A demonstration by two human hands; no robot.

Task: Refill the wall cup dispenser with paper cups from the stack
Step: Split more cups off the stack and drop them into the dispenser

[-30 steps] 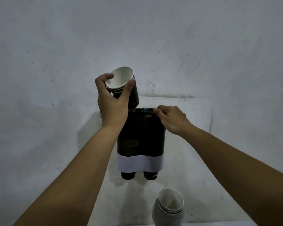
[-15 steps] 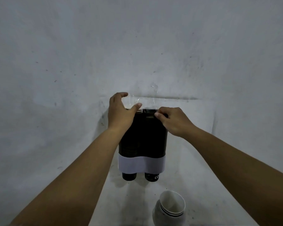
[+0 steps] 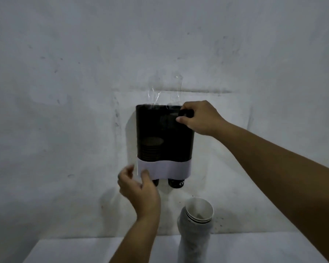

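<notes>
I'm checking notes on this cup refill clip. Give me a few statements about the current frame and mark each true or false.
1. The right hand is at the top right corner of the dispenser. True.
2. The left hand holds a stack of cups above the dispenser. False: it holds nothing and is down by the dispenser's white band.
3. A sleeve of paper cups stands on the table, below and right of the dispenser. True.
4. No cups show under the dispenser. False: a black cup bottom pokes out below the band.
5. The dispenser stands on the table. False: it hangs on the wall.
</notes>
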